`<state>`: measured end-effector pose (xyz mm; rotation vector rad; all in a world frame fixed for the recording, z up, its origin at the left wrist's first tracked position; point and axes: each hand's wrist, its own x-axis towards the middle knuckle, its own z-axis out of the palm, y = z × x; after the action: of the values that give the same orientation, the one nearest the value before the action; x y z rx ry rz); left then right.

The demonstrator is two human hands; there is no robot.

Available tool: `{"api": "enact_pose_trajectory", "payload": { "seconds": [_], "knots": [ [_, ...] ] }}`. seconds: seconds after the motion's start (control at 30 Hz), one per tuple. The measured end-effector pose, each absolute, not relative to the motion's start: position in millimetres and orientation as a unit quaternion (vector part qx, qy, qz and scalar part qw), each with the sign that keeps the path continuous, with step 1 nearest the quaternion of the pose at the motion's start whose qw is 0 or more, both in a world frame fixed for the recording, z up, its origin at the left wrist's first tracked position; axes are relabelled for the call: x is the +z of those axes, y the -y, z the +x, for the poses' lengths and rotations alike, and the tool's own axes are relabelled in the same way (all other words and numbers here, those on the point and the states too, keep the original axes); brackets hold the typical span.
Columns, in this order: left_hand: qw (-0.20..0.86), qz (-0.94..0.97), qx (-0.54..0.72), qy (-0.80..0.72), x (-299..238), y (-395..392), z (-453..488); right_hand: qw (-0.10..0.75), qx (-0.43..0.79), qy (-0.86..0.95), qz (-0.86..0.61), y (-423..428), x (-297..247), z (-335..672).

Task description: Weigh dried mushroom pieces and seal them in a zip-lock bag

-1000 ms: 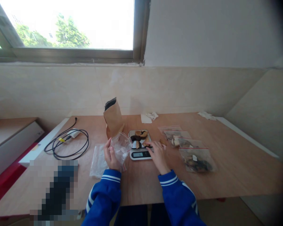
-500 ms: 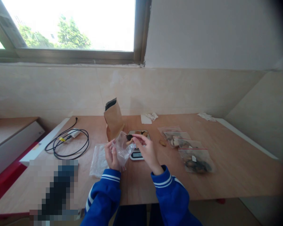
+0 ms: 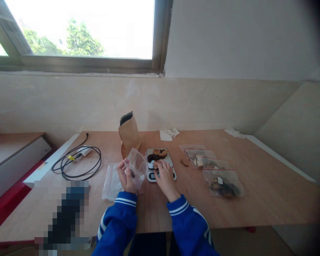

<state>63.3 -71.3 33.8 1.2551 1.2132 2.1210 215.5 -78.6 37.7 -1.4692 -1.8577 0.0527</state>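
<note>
My left hand (image 3: pixel 126 176) holds a clear plastic bag (image 3: pixel 137 167) with its mouth turned toward the scale; something dark lies inside the bag. My right hand (image 3: pixel 164 175) rests over the front of a small kitchen scale (image 3: pixel 160 163), its fingertips at the brown dried pieces (image 3: pixel 157 154) heaped on the platform. Whether those fingers have closed on a piece is hidden. A brown paper bag (image 3: pixel 128 134) stands upright just behind the clear bag. Both arms wear blue sleeves with white stripes.
Several filled zip bags (image 3: pixel 216 174) lie to the right of the scale, with a loose brown piece (image 3: pixel 185 162) beside them. A flat stack of clear bags (image 3: pixel 111 182) lies at left. A coiled black cable (image 3: pixel 78 162) and crumpled tissue (image 3: pixel 171 133) sit farther off on the wooden table (image 3: pixel 256 199).
My right hand carried a dried piece from the scale to the clear bag, dropped it in, and has returned to the scale. The left hand stayed put, tilting the bag slightly.
</note>
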Motion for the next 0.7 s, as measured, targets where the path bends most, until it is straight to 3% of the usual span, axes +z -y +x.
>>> {"api": "enact_pose_trajectory", "payload": {
  "seconds": [0.2, 0.4, 0.57, 0.7],
  "knots": [
    [0.175, 0.462, 0.748, -0.444, 35.3, 73.5, 61.0, 0.447, 0.105, 0.679, -0.573, 75.4, 50.3, 221.2],
    [0.174, 0.491, 0.729, -0.444, 37.1, 76.6, 61.5, 0.587, 0.255, 0.574, -0.511, 77.7, 100.9, 218.9],
    [0.147, 0.504, 0.726, -0.444, 36.7, 76.2, 61.2, 0.531, 0.278, 0.642, -0.478, 86.6, 124.4, 209.5],
    [0.154, 0.504, 0.720, -0.451, 36.7, 76.3, 61.6, 0.533, 0.173, 0.628, -0.539, 74.6, 101.3, 211.6]
  ]
}}
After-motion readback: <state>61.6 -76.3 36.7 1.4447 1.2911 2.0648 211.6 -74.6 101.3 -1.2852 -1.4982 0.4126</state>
